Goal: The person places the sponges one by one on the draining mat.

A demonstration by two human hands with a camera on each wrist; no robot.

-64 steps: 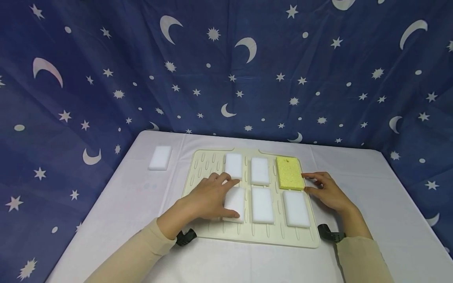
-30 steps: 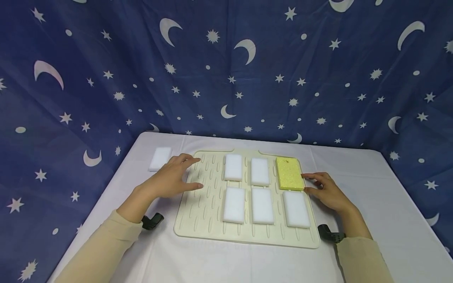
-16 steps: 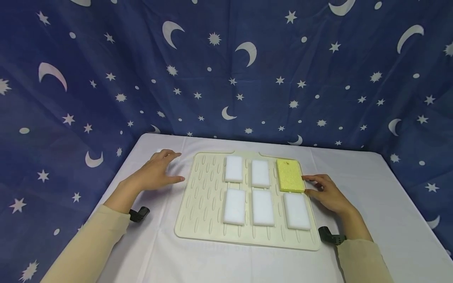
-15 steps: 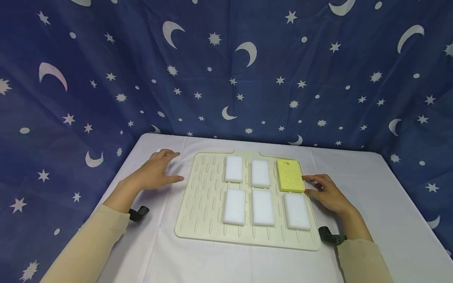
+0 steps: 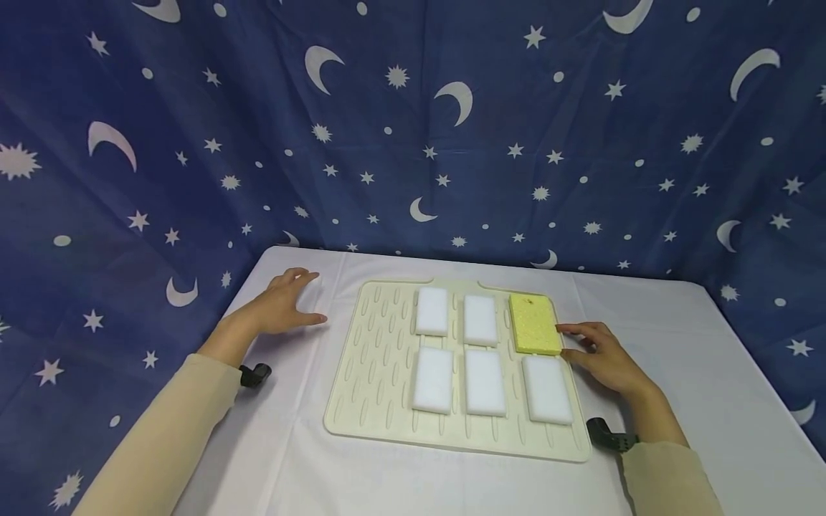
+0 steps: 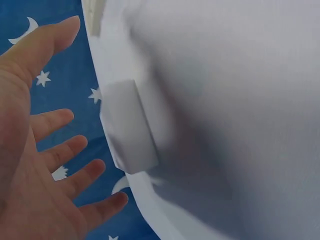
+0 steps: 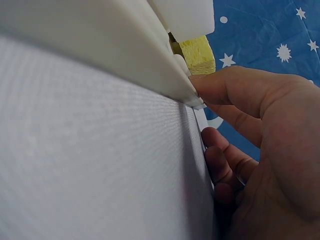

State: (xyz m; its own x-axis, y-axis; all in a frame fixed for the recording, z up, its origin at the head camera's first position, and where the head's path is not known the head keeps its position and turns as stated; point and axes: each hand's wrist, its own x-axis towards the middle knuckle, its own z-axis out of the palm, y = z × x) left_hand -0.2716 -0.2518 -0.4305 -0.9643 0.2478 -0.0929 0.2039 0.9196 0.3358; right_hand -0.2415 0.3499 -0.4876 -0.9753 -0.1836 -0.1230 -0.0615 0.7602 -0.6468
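Note:
My left hand [image 5: 279,307] is above the tablecloth at the left, thumb and fingers spread apart with nothing between them. In the left wrist view, a white melamine sponge [image 6: 129,127] lies on the cloth beyond the fingertips; the hand hides it in the head view. My right hand [image 5: 606,358] rests at the right edge of a cream ridged mat [image 5: 371,373], beside a yellow sponge [image 5: 535,324]. Its thumb and index fingertip touch the mat's rim, with the other fingers loosely bent. More white sponges lie on the mat, including one [image 5: 547,389] just below the yellow one.
The white sponges stand in two rows, with one [image 5: 432,312] at the back and one [image 5: 433,380] in front. White cloth [image 5: 387,480] covers the table. A blue curtain [image 5: 490,115] with moons and stars hangs behind and to the left.
My left hand has left the front-left white sponge on the mat and moved left, off the mat, to the single sponge on the cloth. The right hand has stayed at the mat's edge.

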